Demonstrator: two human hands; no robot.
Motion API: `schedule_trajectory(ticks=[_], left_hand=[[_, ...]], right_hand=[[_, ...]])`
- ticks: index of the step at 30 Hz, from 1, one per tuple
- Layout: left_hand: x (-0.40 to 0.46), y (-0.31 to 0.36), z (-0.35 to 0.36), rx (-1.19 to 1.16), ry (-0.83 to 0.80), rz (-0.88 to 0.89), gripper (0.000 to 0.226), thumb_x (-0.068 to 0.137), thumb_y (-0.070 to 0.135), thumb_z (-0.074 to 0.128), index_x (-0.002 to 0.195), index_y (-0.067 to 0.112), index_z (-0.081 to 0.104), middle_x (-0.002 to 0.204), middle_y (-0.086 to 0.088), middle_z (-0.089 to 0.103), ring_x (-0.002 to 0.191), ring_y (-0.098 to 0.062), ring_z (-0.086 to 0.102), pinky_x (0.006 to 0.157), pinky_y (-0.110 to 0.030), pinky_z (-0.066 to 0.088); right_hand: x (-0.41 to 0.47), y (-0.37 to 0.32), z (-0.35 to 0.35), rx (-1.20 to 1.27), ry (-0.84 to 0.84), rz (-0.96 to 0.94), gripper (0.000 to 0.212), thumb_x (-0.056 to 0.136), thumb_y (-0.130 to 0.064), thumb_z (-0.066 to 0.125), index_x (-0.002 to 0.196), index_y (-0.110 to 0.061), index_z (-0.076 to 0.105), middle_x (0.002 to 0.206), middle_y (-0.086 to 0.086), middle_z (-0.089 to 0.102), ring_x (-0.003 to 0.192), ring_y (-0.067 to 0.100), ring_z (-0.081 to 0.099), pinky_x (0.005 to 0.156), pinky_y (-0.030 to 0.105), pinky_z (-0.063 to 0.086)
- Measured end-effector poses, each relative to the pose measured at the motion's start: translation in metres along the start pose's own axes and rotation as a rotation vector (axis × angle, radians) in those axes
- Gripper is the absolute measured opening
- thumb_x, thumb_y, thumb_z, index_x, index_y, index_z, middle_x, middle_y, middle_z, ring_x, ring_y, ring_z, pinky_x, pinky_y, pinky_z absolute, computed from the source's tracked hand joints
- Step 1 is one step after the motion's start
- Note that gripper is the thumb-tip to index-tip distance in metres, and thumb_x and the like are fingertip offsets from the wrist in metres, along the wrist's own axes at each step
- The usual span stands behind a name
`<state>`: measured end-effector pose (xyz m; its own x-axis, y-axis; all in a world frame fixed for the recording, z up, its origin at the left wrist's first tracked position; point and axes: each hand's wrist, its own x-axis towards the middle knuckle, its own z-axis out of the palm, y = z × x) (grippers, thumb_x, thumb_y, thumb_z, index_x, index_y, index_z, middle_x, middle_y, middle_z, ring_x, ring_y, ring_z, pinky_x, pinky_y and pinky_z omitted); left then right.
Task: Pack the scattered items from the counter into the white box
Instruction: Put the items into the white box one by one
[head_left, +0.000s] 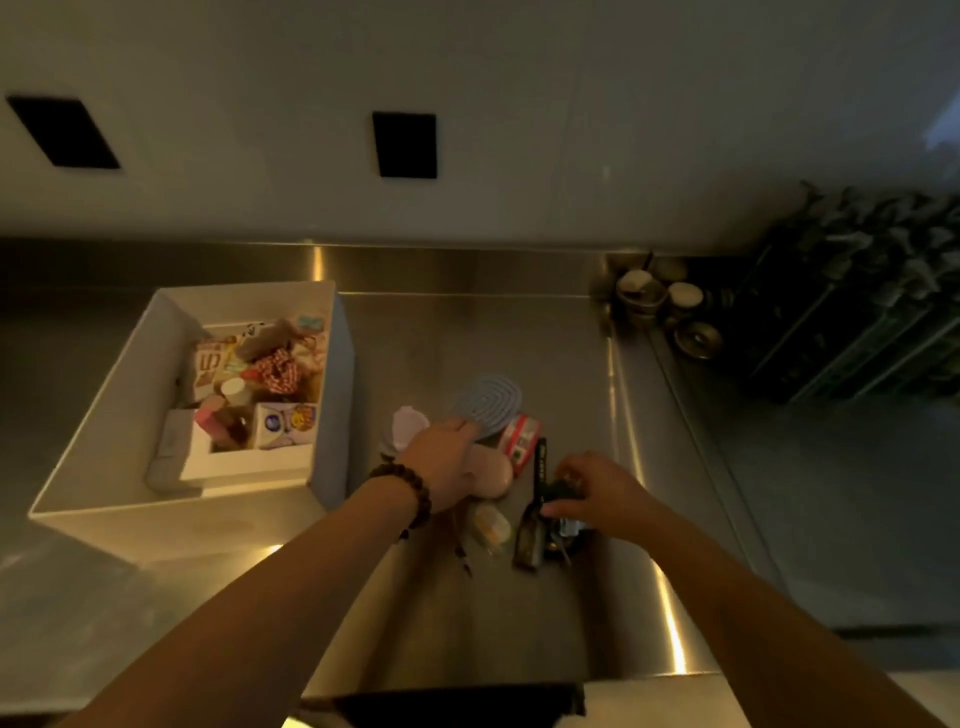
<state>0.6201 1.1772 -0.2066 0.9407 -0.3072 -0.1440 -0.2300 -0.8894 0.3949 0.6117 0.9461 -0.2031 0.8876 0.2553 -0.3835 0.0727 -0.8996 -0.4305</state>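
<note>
White box (104, 410) one, two hands: left (448, 462) touching blue ridged disc (487, 400), right (597, 491) pinching dark item (558, 493).

Two bare forearms reach up from the bottom of the frame toward its centre. The left arm enters from the lower left and runs diagonally up and right, a dark beaded bracelet (402, 491) around its wrist. The left hand (441, 462) sits just left of centre, back of the hand up, fingers stretched forward and downward, the fingertips partly hidden. The right arm comes in from the lower right corner, slanting up and left. The right hand (597, 493) lies right of centre, lower than the left, its fingers curled inward in a pinching grip on something small and dark. The hands are near each other but apart.
</note>
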Motion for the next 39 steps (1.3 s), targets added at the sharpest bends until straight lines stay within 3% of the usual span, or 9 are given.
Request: schedule_trajectory(ticks=[4, 8, 12, 17, 21, 25, 29, 33, 39], left_hand=[[0.003, 0.000, 0.025, 0.246, -0.049, 0.029, 0.063, 0.088, 0.020, 0.050, 0.144, 0.019, 0.022, 0.155, -0.007, 0.011, 0.142, -0.025, 0.006, 0.114, -0.040, 0.008], [0.008, 0.000, 0.031, 0.259, -0.020, 0.013, 0.064, 0.084, 0.030, 0.057, 0.141, 0.024, 0.028, 0.155, -0.003, 0.007, 0.142, -0.024, -0.001, 0.113, -0.043, 0.001], [0.006, -0.002, 0.029, 0.202, 0.022, -0.002, 0.072, 0.074, 0.037, 0.068, 0.136, 0.019, 0.035, 0.152, -0.006, 0.020, 0.140, -0.025, 0.012, 0.113, -0.039, 0.006], [-0.003, 0.006, 0.005, -0.101, 0.141, -0.120, 0.066, 0.070, 0.040, 0.072, 0.126, 0.022, 0.041, 0.126, -0.003, 0.051, 0.114, -0.022, 0.048, 0.094, -0.032, 0.036], [-0.008, 0.013, -0.034, -0.191, 0.271, -0.103, 0.067, 0.069, 0.032, 0.075, 0.125, 0.017, 0.043, 0.123, -0.006, 0.053, 0.112, -0.024, 0.050, 0.095, -0.037, 0.041], [-0.020, 0.014, -0.084, -0.261, 0.433, -0.092, 0.065, 0.067, 0.033, 0.078, 0.121, 0.016, 0.046, 0.116, -0.003, 0.055, 0.101, -0.018, 0.052, 0.082, -0.030, 0.044], [-0.045, -0.001, -0.130, -0.246, 0.550, -0.131, 0.067, 0.066, 0.037, 0.079, 0.122, 0.019, 0.047, 0.115, 0.000, 0.056, 0.093, -0.007, 0.048, 0.074, -0.021, 0.038], [-0.084, -0.037, -0.165, -0.209, 0.606, -0.249, 0.070, 0.066, 0.037, 0.079, 0.125, 0.018, 0.045, 0.119, -0.001, 0.054, 0.096, -0.008, 0.047, 0.077, -0.024, 0.043], [-0.137, -0.112, -0.195, -0.231, 0.657, -0.416, 0.072, 0.067, 0.031, 0.079, 0.127, 0.019, 0.041, 0.124, -0.003, 0.050, 0.100, -0.011, 0.046, 0.072, -0.020, 0.044]], right_hand=[[-0.008, 0.007, 0.014, 0.032, -0.044, -0.065, 0.069, 0.065, -0.045, 0.080, 0.124, -0.023, 0.050, 0.118, 0.001, 0.051, 0.105, 0.016, 0.051, 0.091, 0.031, 0.045], [-0.008, 0.003, 0.024, 0.079, 0.029, -0.071, 0.047, 0.071, -0.032, 0.078, 0.108, -0.024, 0.050, 0.107, -0.001, 0.056, 0.094, 0.015, 0.054, 0.078, 0.029, 0.048], [-0.009, 0.002, 0.026, 0.215, 0.114, -0.037, 0.027, 0.080, -0.017, 0.069, 0.095, -0.026, 0.049, 0.097, -0.002, 0.058, 0.079, 0.006, 0.053, 0.060, 0.017, 0.039], [-0.019, -0.005, 0.003, 0.417, 0.233, -0.056, 0.028, 0.082, -0.012, 0.068, 0.095, -0.028, 0.050, 0.091, -0.008, 0.060, 0.076, -0.006, 0.054, 0.052, 0.005, 0.040], [-0.021, -0.030, -0.032, 0.470, 0.344, -0.162, 0.025, 0.082, -0.010, 0.069, 0.100, -0.019, 0.054, 0.090, -0.003, 0.061, 0.074, -0.001, 0.056, 0.053, 0.005, 0.042], [-0.014, -0.066, -0.068, 0.508, 0.417, -0.311, 0.026, 0.079, -0.010, 0.072, 0.100, -0.013, 0.056, 0.092, 0.003, 0.067, 0.081, 0.010, 0.063, 0.065, 0.012, 0.049], [0.002, -0.108, -0.087, 0.532, 0.449, -0.491, 0.030, 0.077, -0.011, 0.074, 0.093, -0.026, 0.054, 0.086, -0.006, 0.066, 0.076, -0.006, 0.062, 0.063, 0.008, 0.048], [0.021, -0.157, -0.088, 0.568, 0.405, -0.624, 0.037, 0.076, -0.016, 0.075, 0.086, -0.044, 0.052, 0.089, -0.009, 0.067, 0.080, 0.001, 0.064, 0.063, 0.011, 0.050], [0.041, -0.238, -0.075, 0.675, 0.341, -0.753, 0.036, 0.078, -0.014, 0.073, 0.088, -0.041, 0.052, 0.094, -0.010, 0.065, 0.085, 0.004, 0.066, 0.066, 0.018, 0.056]])
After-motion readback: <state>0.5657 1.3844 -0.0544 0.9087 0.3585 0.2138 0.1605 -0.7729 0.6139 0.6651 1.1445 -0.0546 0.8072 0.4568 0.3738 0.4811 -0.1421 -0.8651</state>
